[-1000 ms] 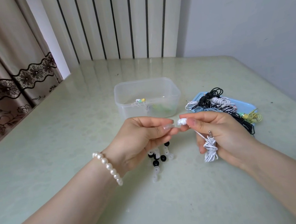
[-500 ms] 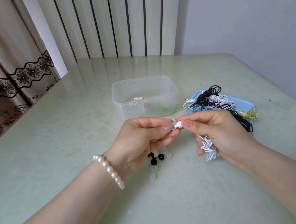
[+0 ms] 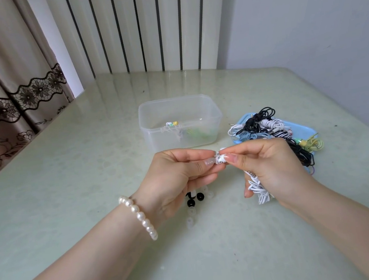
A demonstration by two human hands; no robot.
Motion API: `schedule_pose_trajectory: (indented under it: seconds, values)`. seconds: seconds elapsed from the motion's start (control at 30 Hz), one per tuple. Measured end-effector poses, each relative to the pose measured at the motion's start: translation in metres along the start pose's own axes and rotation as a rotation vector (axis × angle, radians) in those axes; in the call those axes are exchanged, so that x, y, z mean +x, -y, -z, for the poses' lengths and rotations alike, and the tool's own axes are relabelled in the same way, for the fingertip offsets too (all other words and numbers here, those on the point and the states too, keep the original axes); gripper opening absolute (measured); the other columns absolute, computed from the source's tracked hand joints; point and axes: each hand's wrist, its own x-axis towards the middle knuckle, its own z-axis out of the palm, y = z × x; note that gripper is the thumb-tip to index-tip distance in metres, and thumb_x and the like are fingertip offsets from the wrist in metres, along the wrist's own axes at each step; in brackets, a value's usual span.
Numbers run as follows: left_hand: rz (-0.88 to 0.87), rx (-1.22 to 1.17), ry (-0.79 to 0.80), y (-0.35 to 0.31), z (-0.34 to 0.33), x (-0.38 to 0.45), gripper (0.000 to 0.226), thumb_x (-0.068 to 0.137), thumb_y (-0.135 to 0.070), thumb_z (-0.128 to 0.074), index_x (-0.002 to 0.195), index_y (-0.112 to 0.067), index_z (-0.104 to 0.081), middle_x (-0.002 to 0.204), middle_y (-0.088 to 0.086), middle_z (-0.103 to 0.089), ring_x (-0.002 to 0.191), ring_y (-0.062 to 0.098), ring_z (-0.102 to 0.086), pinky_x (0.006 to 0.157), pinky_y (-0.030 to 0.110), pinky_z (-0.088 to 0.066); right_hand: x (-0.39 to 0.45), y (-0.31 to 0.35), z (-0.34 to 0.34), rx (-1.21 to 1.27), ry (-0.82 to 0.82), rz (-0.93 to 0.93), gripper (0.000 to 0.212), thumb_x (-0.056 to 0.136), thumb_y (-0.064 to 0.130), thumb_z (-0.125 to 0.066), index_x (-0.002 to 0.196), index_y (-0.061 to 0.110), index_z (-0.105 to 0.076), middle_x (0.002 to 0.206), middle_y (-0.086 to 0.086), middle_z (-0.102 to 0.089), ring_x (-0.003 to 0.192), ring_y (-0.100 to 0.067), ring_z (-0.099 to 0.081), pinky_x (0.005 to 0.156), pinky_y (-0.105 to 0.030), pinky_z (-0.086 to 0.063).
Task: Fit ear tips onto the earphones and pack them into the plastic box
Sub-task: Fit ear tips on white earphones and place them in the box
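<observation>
A white earbud [image 3: 221, 158] sits pinched between both hands above the worktop [image 3: 68, 174]. The left hand [image 3: 178, 177] nips a clear ear tip [image 3: 212, 161] against it with thumb and forefinger; the right hand [image 3: 270, 167] pinches the bud while its lower fingers curl round the bundled white cable [image 3: 259, 189]. Loose ear tips [image 3: 194, 201] lie beneath. Beyond stands the plastic box [image 3: 180, 122], with a blue tray [image 3: 300, 127] of tangled earphones [image 3: 266, 124] just beside.

White earphone [image 3: 220, 158] bud pinched up between both thumbs, cable bundle [image 3: 258, 189] dangling below. Clear plastic box [image 3: 180, 122] sitting open behind, couple of packed sets inside. Loose black and clear ear tips [image 3: 194, 201] scattered on the surface [image 3: 80, 173]. Tangled earphone pile [image 3: 269, 128] off right.
</observation>
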Motion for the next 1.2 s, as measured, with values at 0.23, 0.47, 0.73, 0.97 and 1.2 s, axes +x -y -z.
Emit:
schedule_pose_trajectory:
  seconds: [0.23, 0.47, 0.73, 0.97, 1.2]
  values:
    - [0.010, -0.057, -0.019, 0.000, -0.003, -0.002, 0.012, 0.075, 0.011, -0.059, 0.080, 0.003, -0.067, 0.082, 0.018, -0.072, 0.077, 0.023, -0.072, 0.066, 0.024, -0.058, -0.004, 0.001, -0.007, -0.018, -0.079, 0.049, 0.019, 0.081, -0.001, -0.063, 0.072, 0.015, -0.069, 0.062, 0.001, -0.069, 0.030, -0.007, -0.043, 0.029, -0.020, -0.040]
    - [0.021, -0.113, -0.034, 0.002, -0.005, -0.003, 0.014, 0.077, 0.010, -0.058, 0.089, 0.005, -0.065, 0.084, 0.017, -0.072, 0.079, 0.023, -0.071, 0.065, 0.023, -0.058, -0.004, -0.008, -0.010, -0.067, -0.160, 0.150, 0.021, 0.080, 0.002, -0.064, 0.075, 0.022, -0.069, 0.059, 0.011, -0.069, 0.033, -0.006, -0.046, 0.033, -0.019, -0.043]
    - [0.023, -0.127, -0.041, 0.003, -0.007, -0.005, 0.015, 0.080, 0.003, -0.058, 0.092, -0.002, -0.066, 0.084, 0.012, -0.073, 0.078, 0.017, -0.071, 0.068, 0.022, -0.057, -0.002, -0.016, -0.007, -0.268, -0.203, 0.327, 0.019, 0.077, 0.011, -0.070, 0.085, 0.028, -0.072, 0.070, 0.023, -0.069, 0.062, 0.006, -0.062, 0.063, -0.010, -0.049]
    - [0.013, -0.114, -0.003, -0.001, -0.002, -0.001, 0.029, 0.059, -0.007, -0.066, 0.088, -0.002, -0.066, 0.081, 0.015, -0.073, 0.068, 0.015, -0.071, 0.068, 0.024, -0.056, -0.001, 0.002, -0.003, 0.189, 0.007, -0.060, 0.017, 0.071, 0.015, -0.060, 0.084, 0.012, -0.069, 0.060, 0.000, -0.067, 0.030, -0.007, -0.044, 0.031, -0.016, -0.035]
    - [-0.060, -0.019, 0.009, -0.003, 0.002, 0.004, 0.020, 0.057, -0.011, -0.068, 0.076, -0.005, -0.067, 0.060, 0.003, -0.066, 0.051, 0.008, -0.061, 0.057, 0.019, -0.054, 0.001, 0.002, 0.001, 0.348, 0.188, -0.186, 0.019, 0.064, 0.027, -0.060, 0.070, 0.014, -0.073, 0.070, -0.003, -0.065, 0.024, -0.010, -0.034, 0.037, -0.020, -0.029]
